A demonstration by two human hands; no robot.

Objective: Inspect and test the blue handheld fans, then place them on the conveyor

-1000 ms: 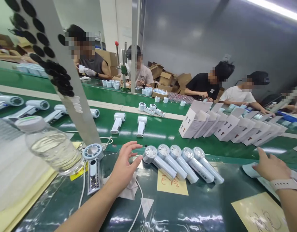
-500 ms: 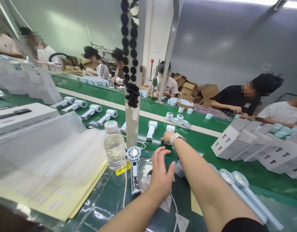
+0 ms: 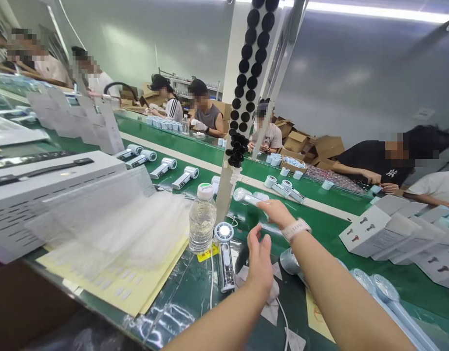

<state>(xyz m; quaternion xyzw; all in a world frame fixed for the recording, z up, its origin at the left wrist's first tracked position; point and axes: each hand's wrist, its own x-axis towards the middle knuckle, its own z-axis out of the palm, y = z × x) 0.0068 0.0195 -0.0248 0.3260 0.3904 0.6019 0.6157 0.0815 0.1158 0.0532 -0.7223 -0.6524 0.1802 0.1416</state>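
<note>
My right hand [image 3: 279, 213], with a pale watch on its wrist, grips the handle of a handheld fan [image 3: 242, 195] over the green belt. The fan's round head points away to the left, and another pale piece lies partly hidden just behind it. My left hand [image 3: 260, 256] hovers nearer to me, fingers apart and holding nothing. Left of it, a light-blue fan with its inner parts showing [image 3: 226, 258] lies on the bench beside a white cable [image 3: 211, 278]. Crumpled white paper [image 3: 270, 309] lies under my left wrist.
A clear bottle [image 3: 202, 222] stands by an upright post [image 3: 226, 195] covered in black discs. Plastic sheets [image 3: 111, 219] lie on yellow paper at left. Fans [image 3: 186, 178] line the belt; white boxes [image 3: 366, 229] lean at right. Several co-workers sit across the belt.
My right hand has taken hold of a fan on the belt and lifted it toward me. My left hand remains open. The camera view has turned, shifting the scene rightward.
</note>
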